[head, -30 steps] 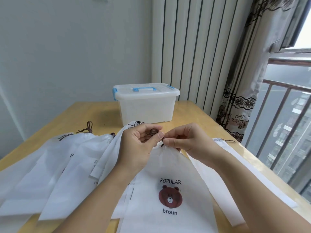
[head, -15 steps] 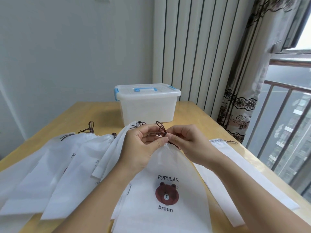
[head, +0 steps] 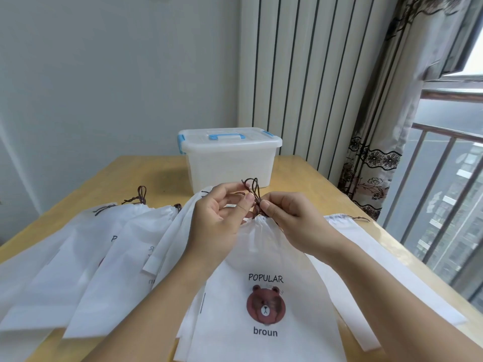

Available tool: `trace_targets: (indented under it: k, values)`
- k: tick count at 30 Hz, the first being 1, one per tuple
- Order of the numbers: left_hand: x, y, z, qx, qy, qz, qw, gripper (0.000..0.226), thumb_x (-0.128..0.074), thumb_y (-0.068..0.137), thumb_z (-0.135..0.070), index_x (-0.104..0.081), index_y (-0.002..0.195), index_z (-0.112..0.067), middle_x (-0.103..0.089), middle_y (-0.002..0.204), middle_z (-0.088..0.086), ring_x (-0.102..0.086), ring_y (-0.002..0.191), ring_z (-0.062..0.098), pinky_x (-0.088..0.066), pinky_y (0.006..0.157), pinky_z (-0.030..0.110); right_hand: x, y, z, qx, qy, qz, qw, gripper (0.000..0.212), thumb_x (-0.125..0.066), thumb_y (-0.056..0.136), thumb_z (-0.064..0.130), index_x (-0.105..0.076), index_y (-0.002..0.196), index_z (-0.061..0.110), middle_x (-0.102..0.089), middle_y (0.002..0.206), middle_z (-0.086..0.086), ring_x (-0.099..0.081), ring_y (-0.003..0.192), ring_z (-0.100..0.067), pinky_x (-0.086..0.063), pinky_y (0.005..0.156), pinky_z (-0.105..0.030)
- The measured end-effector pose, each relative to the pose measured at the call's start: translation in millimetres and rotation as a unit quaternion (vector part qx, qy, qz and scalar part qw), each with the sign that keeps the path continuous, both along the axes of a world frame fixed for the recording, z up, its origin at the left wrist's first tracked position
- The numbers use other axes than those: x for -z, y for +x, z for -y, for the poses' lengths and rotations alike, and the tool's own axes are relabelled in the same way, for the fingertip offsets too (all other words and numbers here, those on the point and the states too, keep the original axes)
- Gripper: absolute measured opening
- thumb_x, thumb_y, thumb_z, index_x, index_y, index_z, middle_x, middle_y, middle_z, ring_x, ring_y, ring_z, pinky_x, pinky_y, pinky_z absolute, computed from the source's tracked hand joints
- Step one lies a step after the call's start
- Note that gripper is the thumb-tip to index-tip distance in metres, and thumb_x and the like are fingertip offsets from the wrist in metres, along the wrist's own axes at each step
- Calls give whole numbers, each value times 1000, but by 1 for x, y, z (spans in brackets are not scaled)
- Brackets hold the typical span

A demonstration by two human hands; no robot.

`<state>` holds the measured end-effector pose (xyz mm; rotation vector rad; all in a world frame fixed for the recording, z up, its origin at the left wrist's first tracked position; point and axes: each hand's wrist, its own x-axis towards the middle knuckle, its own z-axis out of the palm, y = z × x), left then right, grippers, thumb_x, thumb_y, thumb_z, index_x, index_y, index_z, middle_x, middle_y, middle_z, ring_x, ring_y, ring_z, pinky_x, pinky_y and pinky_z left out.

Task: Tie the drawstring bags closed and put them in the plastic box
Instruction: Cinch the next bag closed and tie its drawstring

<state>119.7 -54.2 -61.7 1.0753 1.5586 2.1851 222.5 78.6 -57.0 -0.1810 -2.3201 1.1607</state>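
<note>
Bear-print drawstring bag (head: 264, 259) flat on bench (head: 300, 176), thin cord (head: 254, 194) pinched at gathered neck by L hand (head: 219, 218) & R hand (head: 295, 220) fingers; fabric judged light, limp, best held by cord w/ plastic box (head: 230, 155) lidded behind

A pale grey-white wall (head: 104, 74) fills the left and far side of the room, plain and evenly lit. To its right stands a white panel with dark vertical lines (head: 308, 82), reaching down behind the far edge of a light wooden table (head: 146, 173), whose glossy top runs from the far middle toward the near corners. Right of the panel hangs a grey curtain (head: 407, 113) with a black floral lace border low down. At the far right is a window (head: 460, 178), its frame partly open at the top, with a metal railing of slanted bars (head: 441, 184) outside. Soft daylight comes through it, and blurred buildings (head: 449, 218) show beyond.
</note>
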Motion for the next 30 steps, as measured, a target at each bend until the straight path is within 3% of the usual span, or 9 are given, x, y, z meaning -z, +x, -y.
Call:
trace_targets:
  k: [4,10,13,17,22,26,30]
  values:
    - [3,1,-2,-27,-15,-9,999,7,-66,93,-8,-71,97,-10,-75,82,-3,-72,73,10,-52,65,16,2,-1,1,-2,-29,4,1000,33,-48,107,20,-64,92,-4,-42,67,-2,-31,59,-10,-27,53,-24]
    - [8,1,-7,2,1,131,991,7,-63,94,-5,-68,97,-10,-77,83,3,-71,79,12,-54,71,17,5,-8,1,-9,-81,-27,996,50,-53,94,49,-61,93,0,-56,80,-30,-42,74,-22,-33,67,-42]
    - [6,1,-7,12,17,167,986,15,-62,94,-3,-63,106,-12,-76,88,5,-72,79,11,-55,72,18,6,-10,2,-12,-86,-31,996,54,-53,92,51,-60,94,-2,-56,89,-37,-44,78,-22,-35,70,-43]
    - [7,1,-8,-2,13,208,978,10,-65,91,-2,-60,98,-8,-73,83,5,-69,75,14,-53,67,17,8,-10,2,-5,-77,-36,996,49,-51,94,48,-60,94,0,-56,88,-36,-45,77,-22,-36,70,-43]
    - [9,3,-5,-14,-27,138,990,2,-67,91,-5,-66,91,-7,-77,83,6,-74,80,12,-53,69,16,7,-9,7,0,-54,-42,998,46,-51,97,45,-60,92,0,-56,81,-32,-43,74,-21,-36,67,-41]
    - [9,6,-3,-42,-57,66,995,12,-66,93,-10,-75,86,-15,-78,83,1,-73,82,10,-53,71,17,7,-8,7,16,-52,-41,998,36,-51,101,33,-60,88,1,-50,72,-9,-39,69,-19,-33,64,-38]
    - [4,13,-2,-15,-54,43,997,6,-78,84,-15,-77,89,-17,-78,86,-1,-74,85,10,-55,77,18,8,-8,5,22,-77,-47,996,33,-55,98,38,-65,85,10,-61,76,-19,-50,73,-20,-41,68,-43]
